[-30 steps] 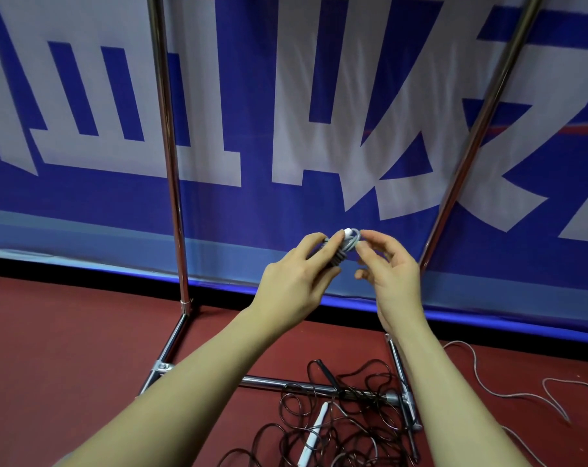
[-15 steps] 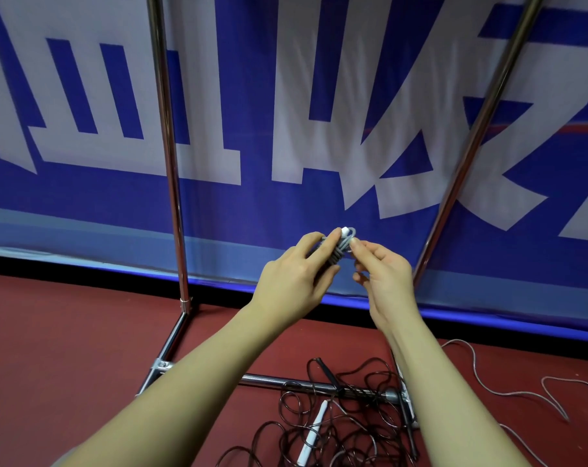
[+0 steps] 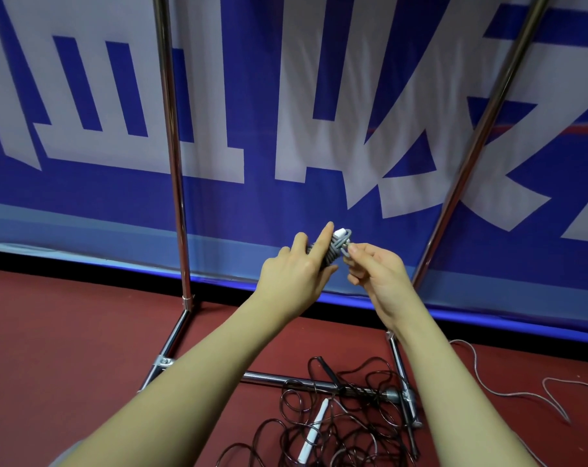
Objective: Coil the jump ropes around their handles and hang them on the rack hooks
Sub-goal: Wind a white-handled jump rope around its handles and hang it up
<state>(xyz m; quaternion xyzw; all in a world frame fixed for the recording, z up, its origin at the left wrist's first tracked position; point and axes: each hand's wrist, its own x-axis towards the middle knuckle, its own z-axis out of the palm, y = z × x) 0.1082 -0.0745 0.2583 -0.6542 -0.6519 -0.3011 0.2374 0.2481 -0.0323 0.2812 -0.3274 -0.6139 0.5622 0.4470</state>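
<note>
A: Head view: we hold a grey coil (image 3: pixel 334 248) in front of the blue banner (image 3: pixel 84 214), between the two chrome posts of the rack (image 3: pixel 176 183). Our left hand (image 3: pixel 294 276) wraps the bundle, forefinger laid straight up along it. A white handle tip (image 3: pixel 339 232) pokes out at the far end.

B: And our right hand (image 3: pixel 377 274) pinches a grey loop just right of the bundle, fingers curled. Both hands are gripping, neither one free.

A: What could go wrong? We judge the last turn is the weak spot. If the right hand lets the loop slacken before it is tucked, the wraps may spring loose off the handle.

B: The left forefinger is pressing, not gripping. We think a hard tug on the loop could slide the coil toward the tip and off it.

A: No hooks show in this view, so we cannot tell how far up the reach to them is. Lifting the bundle one-handed may let it unwind.

B: Near us on the red floor (image 3: pixel 67 332) lies a dark rope tangle (image 3: pixel 323 423) over the rack's base bar, a white handle (image 3: pixel 314 433) in it. A pale rope (image 3: pixel 488 382) trails at far right.

A: A step forward could snag that tangle and drag the rack. Those ropes are not yet coiled.
</note>
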